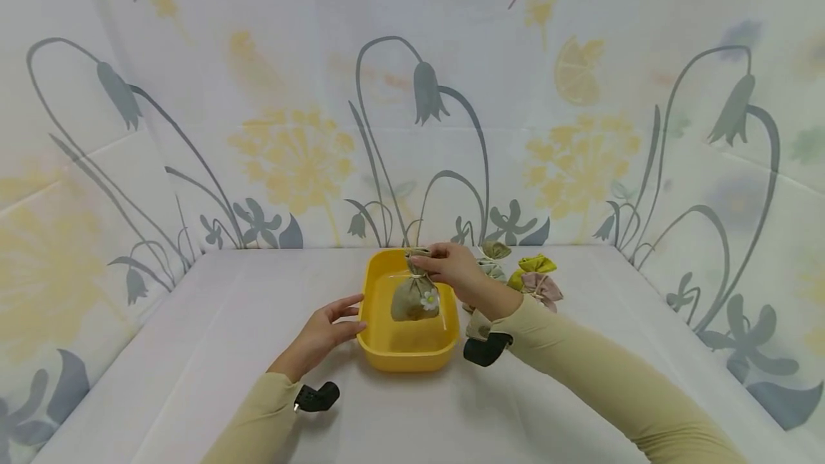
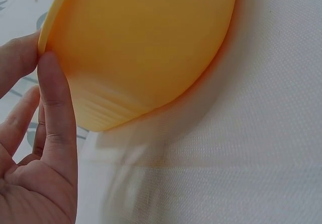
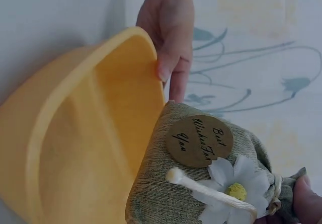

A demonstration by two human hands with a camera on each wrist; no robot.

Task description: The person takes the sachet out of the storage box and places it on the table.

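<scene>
My right hand point(image 1: 454, 267) pinches the gathered neck of a grey-green drawstring pouch point(image 1: 412, 299), which hangs over a yellow plastic basin point(image 1: 409, 362). A white flower with a yellow centre decorates the pouch. The right wrist view also shows its round brown "Best Wishes For You" label point(image 3: 198, 141) and a pale cord. At the basin's left side, my left hand point(image 1: 325, 331) touches the rim with thumb and fingertips, its fingers extended and spread. In the left wrist view the thumb point(image 2: 56, 103) lies against the basin's outer wall.
Right of the basin, several more pouches sit in a cluster, including a yellow one point(image 1: 538, 263), a pink one point(image 1: 541, 288) and a green one point(image 1: 495, 249); the right forearm partly covers them. A white cloth covers the table point(image 1: 399, 421). Behind hangs a flower-printed curtain point(image 1: 412, 163).
</scene>
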